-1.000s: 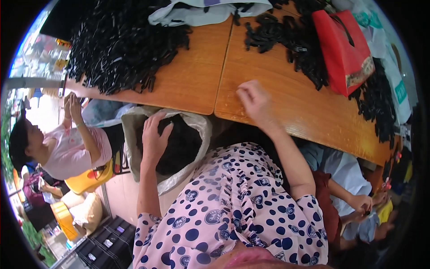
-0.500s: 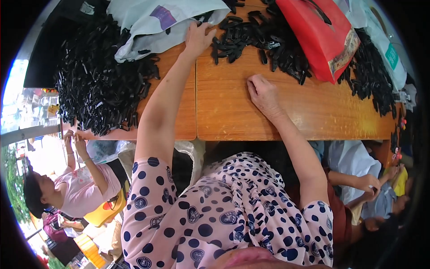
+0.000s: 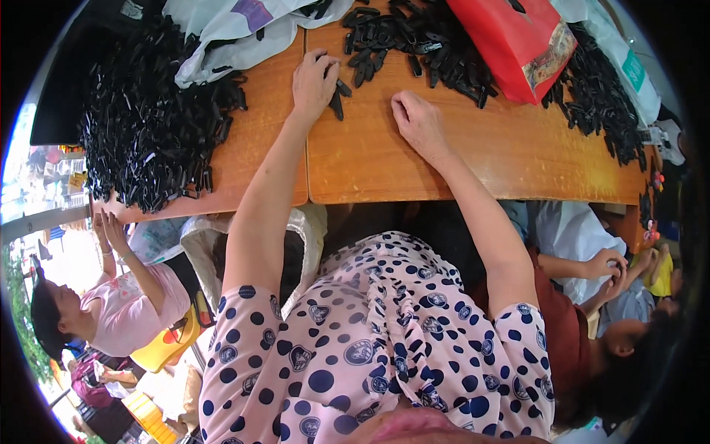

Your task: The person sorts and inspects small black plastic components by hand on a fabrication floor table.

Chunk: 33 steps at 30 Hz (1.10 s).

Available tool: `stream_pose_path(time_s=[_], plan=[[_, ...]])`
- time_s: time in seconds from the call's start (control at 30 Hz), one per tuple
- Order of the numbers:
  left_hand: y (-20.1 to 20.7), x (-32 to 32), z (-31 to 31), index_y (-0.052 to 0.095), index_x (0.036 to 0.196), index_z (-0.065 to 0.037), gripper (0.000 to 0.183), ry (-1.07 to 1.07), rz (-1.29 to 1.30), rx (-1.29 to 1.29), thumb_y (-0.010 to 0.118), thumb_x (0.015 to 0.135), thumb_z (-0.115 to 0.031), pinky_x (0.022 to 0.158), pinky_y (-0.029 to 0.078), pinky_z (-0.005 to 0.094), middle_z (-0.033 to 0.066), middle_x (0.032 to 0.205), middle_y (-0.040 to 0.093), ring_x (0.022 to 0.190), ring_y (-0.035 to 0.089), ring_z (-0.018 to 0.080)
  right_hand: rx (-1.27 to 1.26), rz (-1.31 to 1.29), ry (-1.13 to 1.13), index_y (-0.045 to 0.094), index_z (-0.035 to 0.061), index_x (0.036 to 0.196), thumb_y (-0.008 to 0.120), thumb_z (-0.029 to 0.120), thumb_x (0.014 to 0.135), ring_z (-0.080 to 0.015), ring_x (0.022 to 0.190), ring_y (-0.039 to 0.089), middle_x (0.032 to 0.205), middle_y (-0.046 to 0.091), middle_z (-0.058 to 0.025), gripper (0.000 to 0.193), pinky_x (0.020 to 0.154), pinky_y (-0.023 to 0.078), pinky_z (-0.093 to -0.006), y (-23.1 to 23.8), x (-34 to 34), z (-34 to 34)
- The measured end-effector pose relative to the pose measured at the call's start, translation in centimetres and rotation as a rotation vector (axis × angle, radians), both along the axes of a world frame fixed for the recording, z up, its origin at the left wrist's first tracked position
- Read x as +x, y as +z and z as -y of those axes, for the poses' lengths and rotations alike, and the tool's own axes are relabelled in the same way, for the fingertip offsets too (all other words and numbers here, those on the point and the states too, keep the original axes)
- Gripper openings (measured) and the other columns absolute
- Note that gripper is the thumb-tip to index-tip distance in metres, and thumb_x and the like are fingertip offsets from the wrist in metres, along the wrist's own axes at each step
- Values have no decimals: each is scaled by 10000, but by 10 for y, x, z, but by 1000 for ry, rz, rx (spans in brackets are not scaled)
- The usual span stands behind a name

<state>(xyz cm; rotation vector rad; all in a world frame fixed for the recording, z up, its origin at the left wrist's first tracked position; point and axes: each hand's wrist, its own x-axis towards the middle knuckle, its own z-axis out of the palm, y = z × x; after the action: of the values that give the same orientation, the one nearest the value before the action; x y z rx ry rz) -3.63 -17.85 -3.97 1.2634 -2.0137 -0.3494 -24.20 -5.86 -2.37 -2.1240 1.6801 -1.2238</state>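
My left hand [image 3: 316, 83] rests palm down on the wooden table, fingers bent. A few long black pieces, apparently plastic clips [image 3: 337, 106], stick out beside its thumb side, partly covered by the hand. To its right, my right hand [image 3: 418, 120] lies on the tabletop curled into a loose fist; whether anything is inside is hidden. Ahead of both hands is a loose pile of the same black clips [image 3: 403, 33]. A much larger heap of small black pieces [image 3: 148, 126] covers the table's left part.
A white plastic bag [image 3: 222, 55] lies at the far left. A red bag [image 3: 514, 55] stands at the far right, near another black pile [image 3: 603, 96]. Co-workers sit on either side, one in pink [image 3: 137, 311]. An open white sack [image 3: 307, 229] is below the table edge.
My left hand has drawn back from the white bag's opening toward me, and black clips now show beside it. My right hand stays curled on the table. The view has shifted slightly.
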Motion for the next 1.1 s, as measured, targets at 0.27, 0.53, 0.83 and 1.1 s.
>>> stream_pose_path(time_s=[0.27,0.53,0.83,1.1], plan=[[8,7,-61,650,975,-60,171,47,-33,-55,579,864,-170,949,414,431,140,1167,567,1042,554,347,-188,-293,42,610,87,1032,708,276,783,-310,1113,474,1123,531,-111,327,838,399,-421,30,5,43],[11,6,-60,613,1019,-54,204,31,49,-77,588,840,-149,948,405,438,143,1189,551,1100,531,336,276,-631,-174,511,131,1306,566,736,720,-437,1343,273,1420,363,-228,843,1003,266,-589,32,32,185],[17,-2,-60,578,1079,-59,264,9,144,-22,577,836,-162,992,357,453,144,1235,518,1134,497,343,278,-564,54,549,188,1225,556,520,849,-412,1169,464,1261,470,-155,501,918,365,-594,17,-5,151],[25,-1,-66,572,1078,-57,288,35,184,-4,603,810,-158,1028,320,454,134,1236,495,1147,474,316,174,-125,-144,499,111,1286,453,589,872,-364,1259,424,1339,477,-198,634,1018,340,-481,16,-78,215]])
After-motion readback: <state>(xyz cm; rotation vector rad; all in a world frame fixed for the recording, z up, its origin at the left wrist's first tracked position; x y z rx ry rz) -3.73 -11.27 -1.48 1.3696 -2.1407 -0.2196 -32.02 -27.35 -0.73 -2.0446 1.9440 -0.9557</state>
